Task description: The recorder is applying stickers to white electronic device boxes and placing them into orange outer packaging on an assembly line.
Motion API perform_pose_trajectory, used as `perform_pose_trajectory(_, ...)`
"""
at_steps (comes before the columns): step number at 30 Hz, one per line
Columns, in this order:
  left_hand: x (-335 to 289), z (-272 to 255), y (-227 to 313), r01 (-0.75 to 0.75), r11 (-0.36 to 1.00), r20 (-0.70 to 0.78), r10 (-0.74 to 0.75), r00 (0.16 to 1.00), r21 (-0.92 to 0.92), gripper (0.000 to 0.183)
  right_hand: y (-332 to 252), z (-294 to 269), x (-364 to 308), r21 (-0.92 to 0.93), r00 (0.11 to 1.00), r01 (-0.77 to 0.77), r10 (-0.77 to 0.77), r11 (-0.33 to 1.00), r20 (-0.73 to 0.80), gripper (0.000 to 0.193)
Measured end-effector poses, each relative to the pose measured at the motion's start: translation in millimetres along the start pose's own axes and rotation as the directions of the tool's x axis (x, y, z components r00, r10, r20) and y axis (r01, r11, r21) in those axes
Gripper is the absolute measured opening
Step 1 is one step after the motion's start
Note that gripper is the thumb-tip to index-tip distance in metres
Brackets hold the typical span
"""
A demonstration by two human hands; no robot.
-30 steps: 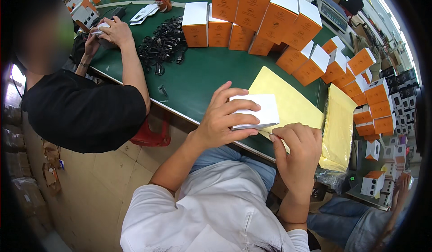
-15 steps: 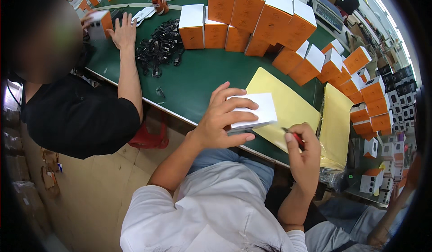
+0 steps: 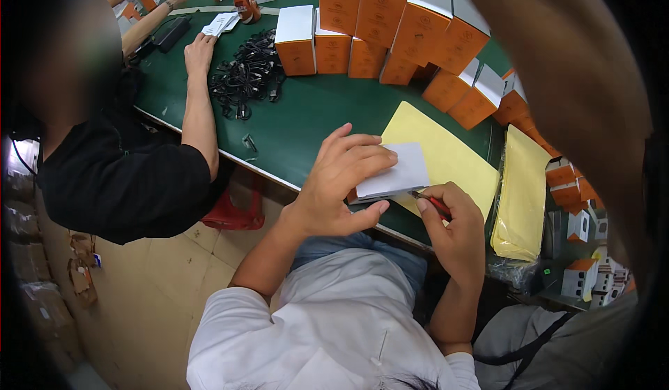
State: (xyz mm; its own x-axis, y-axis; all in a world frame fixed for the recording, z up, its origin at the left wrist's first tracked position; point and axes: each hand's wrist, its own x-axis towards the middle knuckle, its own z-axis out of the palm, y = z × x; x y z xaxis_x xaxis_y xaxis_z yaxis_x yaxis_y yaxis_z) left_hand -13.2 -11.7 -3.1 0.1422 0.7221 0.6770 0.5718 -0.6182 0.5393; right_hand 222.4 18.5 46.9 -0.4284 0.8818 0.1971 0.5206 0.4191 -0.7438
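Observation:
A small box [image 3: 408,165] with a white top and an orange side lies near the table's front edge, partly over a yellow sheet [image 3: 449,139]. My left hand [image 3: 338,184] grips it, fingers spread across the top and thumb along the near side. In my right hand [image 3: 456,233] is a small red-handled tool [image 3: 440,207] with a thin pointed tip. That tip meets the box's near edge at its right corner. The tool's exact kind is partly hidden by my fingers.
Stacked orange-and-white boxes [image 3: 404,24] line the table's back. Yellow sheets in clear plastic [image 3: 521,198] lie right. Black cables [image 3: 247,73] are piled left, near a bottle [image 3: 244,1]. A co-worker in black [image 3: 132,174] sits left; another person's arm [image 3: 571,62] crosses at right.
My right hand has moved left, bringing the tool's tip to the box. Another person's arm has come in at the right. The left co-worker has let go of a box and touches white papers.

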Motion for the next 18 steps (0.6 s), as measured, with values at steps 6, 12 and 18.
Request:
perform_pose_trajectory(6,-2.9,15.2,-3.9,-0.05,0.999,-0.091,0.049,0.995,-0.014,0.059,-1.0,3.1,2.0,-0.105,0.998,0.039,-0.043,0.994,-0.04,0.009)
perform_pose_trajectory(12,-4.4,29.4,-6.3,-0.088,0.995,-0.246,0.076,0.966,-0.04,0.049,-4.7,2.9,1.7,-0.134,0.998,0.051,-0.057,0.99,-0.038,0.009)
perform_pose_trajectory(18,-2.8,38.3,-9.1,-0.082,0.996,-0.283,0.072,0.956,-0.023,0.054,-7.6,5.2,0.9,-0.253,0.988,0.111,-0.133,0.961,-0.073,0.011)
